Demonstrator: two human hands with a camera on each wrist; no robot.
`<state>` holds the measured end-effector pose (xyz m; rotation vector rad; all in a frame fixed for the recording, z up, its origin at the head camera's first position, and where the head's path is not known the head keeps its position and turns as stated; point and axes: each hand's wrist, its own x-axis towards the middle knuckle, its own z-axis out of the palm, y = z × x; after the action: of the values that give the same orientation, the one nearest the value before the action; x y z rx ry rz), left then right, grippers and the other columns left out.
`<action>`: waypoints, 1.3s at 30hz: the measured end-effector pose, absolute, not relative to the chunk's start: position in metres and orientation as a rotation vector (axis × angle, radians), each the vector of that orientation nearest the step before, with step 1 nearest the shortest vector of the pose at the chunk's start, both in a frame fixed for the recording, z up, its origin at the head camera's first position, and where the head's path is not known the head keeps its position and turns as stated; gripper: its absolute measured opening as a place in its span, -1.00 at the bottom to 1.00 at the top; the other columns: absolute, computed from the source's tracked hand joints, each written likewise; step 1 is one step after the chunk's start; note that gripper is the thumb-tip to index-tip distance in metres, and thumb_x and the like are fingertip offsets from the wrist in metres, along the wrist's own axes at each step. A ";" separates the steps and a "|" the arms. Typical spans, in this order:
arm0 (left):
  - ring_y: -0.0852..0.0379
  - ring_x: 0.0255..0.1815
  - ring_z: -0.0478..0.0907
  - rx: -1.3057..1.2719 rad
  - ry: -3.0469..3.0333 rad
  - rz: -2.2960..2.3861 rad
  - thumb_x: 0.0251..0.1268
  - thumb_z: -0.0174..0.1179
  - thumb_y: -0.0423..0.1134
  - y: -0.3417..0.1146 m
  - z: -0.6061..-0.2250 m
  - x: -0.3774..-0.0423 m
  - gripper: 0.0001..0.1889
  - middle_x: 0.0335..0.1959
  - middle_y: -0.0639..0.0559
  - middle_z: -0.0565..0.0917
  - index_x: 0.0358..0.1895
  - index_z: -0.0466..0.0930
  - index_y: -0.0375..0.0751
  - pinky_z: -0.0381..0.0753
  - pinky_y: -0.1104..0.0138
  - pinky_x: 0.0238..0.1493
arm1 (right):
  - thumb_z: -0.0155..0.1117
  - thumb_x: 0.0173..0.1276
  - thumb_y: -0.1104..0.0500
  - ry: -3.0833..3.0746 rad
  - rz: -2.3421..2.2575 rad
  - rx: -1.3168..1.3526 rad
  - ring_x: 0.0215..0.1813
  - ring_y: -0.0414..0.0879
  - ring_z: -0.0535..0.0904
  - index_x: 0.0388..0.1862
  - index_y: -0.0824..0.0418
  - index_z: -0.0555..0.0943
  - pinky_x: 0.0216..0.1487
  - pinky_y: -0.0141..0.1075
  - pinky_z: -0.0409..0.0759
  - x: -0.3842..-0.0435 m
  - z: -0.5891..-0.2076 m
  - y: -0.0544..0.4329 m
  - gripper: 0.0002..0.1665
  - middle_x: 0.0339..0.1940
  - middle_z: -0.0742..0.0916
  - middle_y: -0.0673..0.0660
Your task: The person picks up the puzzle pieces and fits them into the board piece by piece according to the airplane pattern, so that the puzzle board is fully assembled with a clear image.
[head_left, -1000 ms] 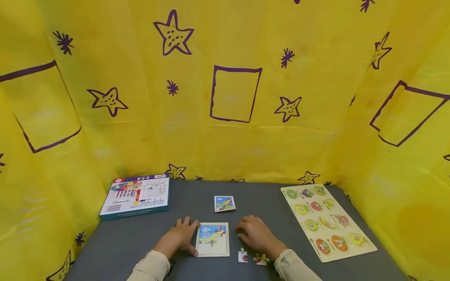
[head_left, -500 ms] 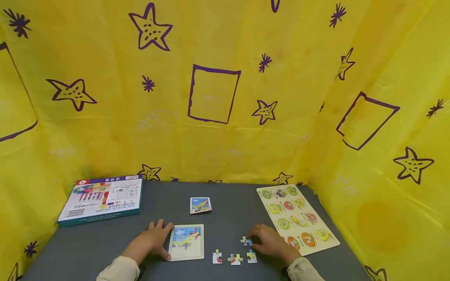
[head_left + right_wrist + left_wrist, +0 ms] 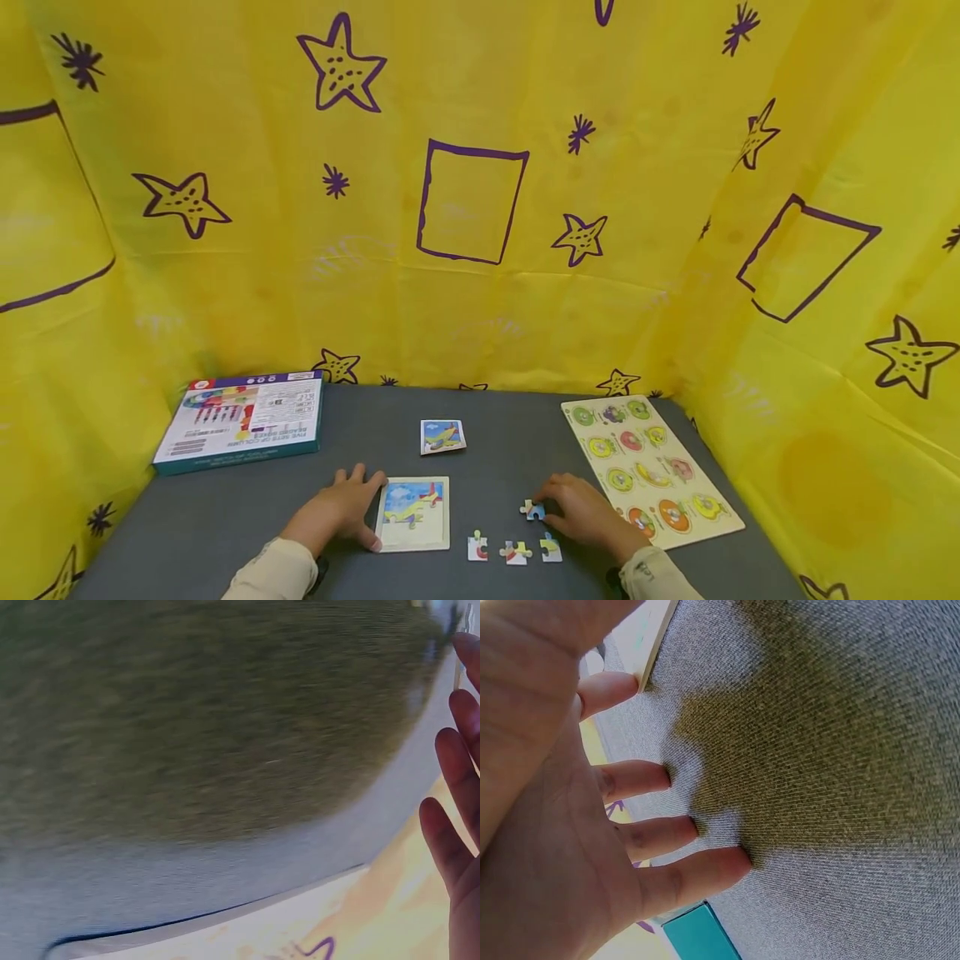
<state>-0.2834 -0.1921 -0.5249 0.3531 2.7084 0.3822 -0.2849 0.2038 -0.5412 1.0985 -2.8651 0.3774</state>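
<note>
A square puzzle tray (image 3: pixel 412 537), partly filled with an airplane picture, lies on the dark table. My left hand (image 3: pixel 337 506) spans its left edge, thumb by the near corner and index finger by the far corner. In the left wrist view, the fingers (image 3: pixel 697 874) are spread and fairly straight, tips down on the cloth. To the right, my right hand (image 3: pixel 585 510) pinches a blue jigsaw piece (image 3: pixel 533 510) at the table surface. Three more jigsaw pieces lie nearer me: a white-and-red one (image 3: pixel 477 547), a yellow-and-red one (image 3: pixel 515 552) and a yellow-and-blue one (image 3: pixel 551 548).
Behind the tray lies a small airplane picture card (image 3: pixel 442 437). A fruit peg board (image 3: pixel 660 472) is just beyond my right hand. At the back left sits a flat teal-edged box (image 3: pixel 243 421). Yellow cloth (image 3: pixel 480 333) with purple drawings encloses the table.
My right hand has moved right, away from the tray, and pinches the blue piece. Pieces it had covered now show. The left hand stays at the tray; the head view has turned right.
</note>
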 end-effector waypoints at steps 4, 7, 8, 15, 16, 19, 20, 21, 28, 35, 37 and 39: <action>-0.46 0.22 0.25 0.345 2.720 0.371 -0.40 0.63 0.08 -0.189 -0.526 -0.282 -0.03 0.28 -0.37 0.31 0.24 0.40 -0.14 0.34 -0.38 0.02 | 0.44 0.19 0.12 -2.855 0.386 1.121 -0.14 -0.18 0.57 -0.13 0.01 0.70 -0.12 -0.22 0.56 -0.290 -0.541 0.194 -0.76 -0.19 0.67 -0.11; -0.43 0.22 0.26 0.355 2.733 0.367 -0.40 0.64 0.06 -0.180 -0.526 -0.284 -0.05 0.27 -0.35 0.32 0.22 0.41 -0.12 0.36 -0.35 0.03 | 0.44 0.19 0.11 -2.842 0.396 1.131 -0.15 -0.18 0.56 -0.14 0.01 0.70 -0.13 -0.22 0.55 -0.292 -0.539 0.186 -0.76 -0.20 0.66 -0.10; -0.42 0.22 0.26 0.363 2.737 0.367 -0.41 0.64 0.06 -0.175 -0.526 -0.285 -0.05 0.27 -0.34 0.33 0.22 0.42 -0.12 0.37 -0.34 0.03 | 0.44 0.19 0.12 -2.839 0.401 1.131 -0.15 -0.18 0.56 -0.14 0.01 0.71 -0.13 -0.22 0.55 -0.292 -0.538 0.183 -0.76 -0.20 0.66 -0.10; -0.32 0.15 0.31 0.400 2.755 0.356 -0.41 0.64 0.06 -0.153 -0.524 -0.286 -0.08 0.20 -0.27 0.36 0.19 0.43 -0.08 0.44 -0.26 0.02 | 0.41 0.22 0.12 -2.839 0.431 1.175 -0.16 -0.20 0.52 -0.10 0.02 0.71 -0.12 -0.24 0.53 -0.289 -0.532 0.149 -0.76 -0.21 0.66 -0.10; -0.31 0.14 0.31 0.393 2.752 0.354 -0.40 0.64 0.06 -0.152 -0.524 -0.286 -0.09 0.20 -0.26 0.36 0.19 0.43 -0.07 0.44 -0.25 0.02 | 0.40 0.24 0.11 -2.835 0.441 1.197 -0.16 -0.20 0.52 -0.09 0.02 0.71 -0.12 -0.25 0.53 -0.289 -0.531 0.142 -0.76 -0.21 0.66 -0.09; -0.30 0.15 0.31 0.377 2.754 0.347 -0.38 0.64 0.06 -0.153 -0.524 -0.284 -0.08 0.20 -0.25 0.36 0.21 0.42 -0.07 0.44 -0.24 0.03 | 0.37 0.28 0.10 -2.822 0.473 1.256 -0.17 -0.22 0.51 -0.07 0.01 0.70 -0.13 -0.28 0.52 -0.289 -0.533 0.123 -0.76 -0.20 0.66 -0.09; -0.30 0.15 0.31 0.374 2.757 0.346 -0.38 0.63 0.07 -0.154 -0.524 -0.284 -0.08 0.20 -0.25 0.36 0.22 0.42 -0.07 0.44 -0.24 0.04 | 0.37 0.29 0.09 -2.824 0.482 1.266 -0.17 -0.24 0.51 -0.06 0.00 0.70 -0.13 -0.29 0.52 -0.289 -0.533 0.118 -0.77 -0.20 0.66 -0.09; -0.30 0.15 0.31 0.374 2.761 0.347 -0.37 0.63 0.07 -0.155 -0.523 -0.284 -0.08 0.21 -0.25 0.36 0.22 0.42 -0.07 0.44 -0.24 0.04 | 0.37 0.29 0.08 -2.824 0.483 1.272 -0.18 -0.25 0.51 -0.06 -0.02 0.70 -0.13 -0.30 0.52 -0.289 -0.534 0.113 -0.77 -0.19 0.65 -0.10; -0.27 0.12 0.32 0.387 2.806 0.318 -0.39 0.63 0.10 -0.165 -0.524 -0.280 -0.06 0.15 -0.23 0.38 0.21 0.41 -0.07 0.47 -0.20 0.00 | 0.37 0.29 0.06 -2.816 0.475 1.307 -0.23 -0.27 0.46 -0.09 -0.07 0.72 -0.23 -0.35 0.46 -0.292 -0.538 0.089 -0.80 -0.21 0.63 -0.12; -0.27 0.11 0.32 0.333 2.803 0.288 -0.40 0.63 0.11 -0.178 -0.521 -0.276 -0.05 0.15 -0.22 0.38 0.22 0.41 -0.07 0.45 -0.20 0.02 | 0.36 0.30 0.06 -2.810 0.471 1.348 -0.22 -0.27 0.45 -0.09 -0.09 0.73 -0.23 -0.35 0.46 -0.293 -0.545 0.072 -0.80 -0.19 0.63 -0.13; -0.26 0.11 0.32 0.318 2.804 0.277 -0.40 0.63 0.12 -0.182 -0.520 -0.275 -0.05 0.15 -0.22 0.38 0.23 0.41 -0.07 0.45 -0.20 0.02 | 0.36 0.30 0.05 -2.812 0.468 1.351 -0.21 -0.27 0.46 -0.08 -0.11 0.73 -0.22 -0.34 0.46 -0.294 -0.546 0.067 -0.79 -0.18 0.62 -0.13; -0.25 0.10 0.32 0.305 2.807 0.269 -0.40 0.63 0.12 -0.186 -0.520 -0.273 -0.05 0.13 -0.21 0.38 0.22 0.41 -0.07 0.46 -0.19 0.01 | 0.35 0.31 0.04 -2.814 0.463 1.356 -0.20 -0.27 0.46 -0.08 -0.12 0.72 -0.20 -0.32 0.47 -0.295 -0.547 0.062 -0.79 -0.17 0.62 -0.14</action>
<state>-0.2732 -0.1861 -0.5202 0.3047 2.8071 0.2686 -0.2949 0.0620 -0.5473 1.3559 -2.8138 0.4628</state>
